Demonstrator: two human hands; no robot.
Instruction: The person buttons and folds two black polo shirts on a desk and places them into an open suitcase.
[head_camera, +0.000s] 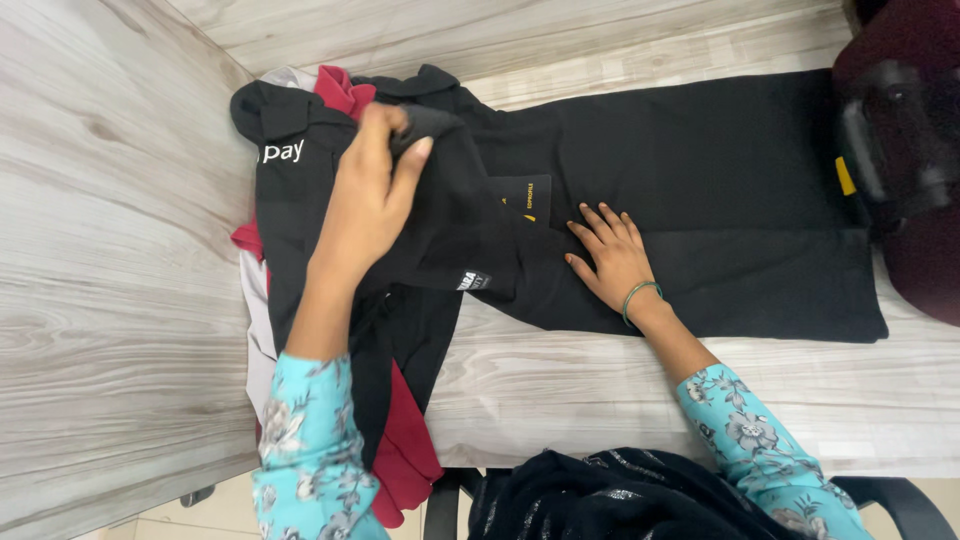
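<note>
Head view — fingers (400, 150) pinch black shirt (700, 190).

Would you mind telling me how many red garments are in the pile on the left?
1 that shows: a red garment under the black shirt gripped by the left hand; others may be hidden.

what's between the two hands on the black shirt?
Head view: only black shirt fabric, with a small black tag bearing yellow print, lies between the left hand, gripping a fold, and the flat right hand.
</note>
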